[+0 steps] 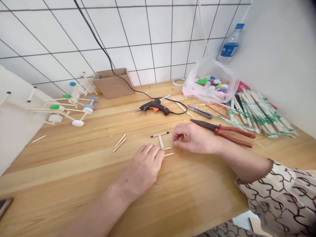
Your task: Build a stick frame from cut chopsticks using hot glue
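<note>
**Fingers: position and grip, as found**

Fingers of the left hand [145, 166] lie straight and close together, palm down on the desk [74, 171], gripping nothing. Their tips touch the short cross-sticks [168, 151] at the near end of the T-shaped stick frame [160, 137].

Right hand [191, 138]: fingers curled in, thumb tip against forefinger, just beside the frame's right end. Whether anything is pinched there cannot be told.

The frame lies flat about the middle of the desk, between both hands. Two loose sticks [120, 142] lie to its left, apart from it. Red-handled pliers [223, 131] lie just behind the right wrist, jaws closed. A black glue gun [155, 107] rests further toward the back edge, its cord running up the tiled wall.

Toward the back right corner are a plastic bag of bottle caps [209, 85] and wrapped chopsticks [256, 115]. Toward the back left corner are stick-and-cap models [71, 107] and a cardboard box [112, 84].
</note>
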Demonstrator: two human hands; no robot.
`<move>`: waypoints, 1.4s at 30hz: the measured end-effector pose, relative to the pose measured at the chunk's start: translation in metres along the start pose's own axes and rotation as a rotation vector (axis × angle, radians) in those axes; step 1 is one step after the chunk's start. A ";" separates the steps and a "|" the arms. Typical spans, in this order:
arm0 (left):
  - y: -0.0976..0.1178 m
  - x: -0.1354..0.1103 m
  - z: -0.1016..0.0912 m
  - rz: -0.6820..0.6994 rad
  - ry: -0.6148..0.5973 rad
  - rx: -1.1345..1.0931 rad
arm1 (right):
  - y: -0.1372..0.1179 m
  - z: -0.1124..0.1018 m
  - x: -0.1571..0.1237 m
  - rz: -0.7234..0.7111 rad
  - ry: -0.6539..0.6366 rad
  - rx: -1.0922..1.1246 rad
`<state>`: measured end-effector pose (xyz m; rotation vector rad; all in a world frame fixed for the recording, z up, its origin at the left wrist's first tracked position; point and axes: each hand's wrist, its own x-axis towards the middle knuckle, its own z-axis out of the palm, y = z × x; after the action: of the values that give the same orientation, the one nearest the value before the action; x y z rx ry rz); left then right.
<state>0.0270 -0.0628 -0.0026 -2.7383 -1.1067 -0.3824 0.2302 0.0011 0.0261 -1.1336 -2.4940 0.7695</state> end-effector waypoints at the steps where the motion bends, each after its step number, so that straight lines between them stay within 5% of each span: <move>1: 0.000 0.000 0.003 -0.004 -0.007 0.006 | 0.001 0.002 -0.001 0.001 -0.013 -0.017; 16: -0.014 -0.007 0.011 -0.123 0.090 -0.126 | 0.000 0.018 -0.007 0.042 -0.013 -0.082; 28: -0.023 -0.008 0.000 -0.350 0.001 -0.369 | 0.001 0.021 -0.007 0.028 -0.008 -0.111; 42: -0.022 -0.007 0.006 -0.320 0.098 -0.408 | 0.003 0.028 -0.008 0.005 0.037 -0.082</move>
<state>0.0082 -0.0505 -0.0094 -2.8259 -1.5977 -0.8634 0.2239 -0.0131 0.0009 -1.1710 -2.5134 0.6477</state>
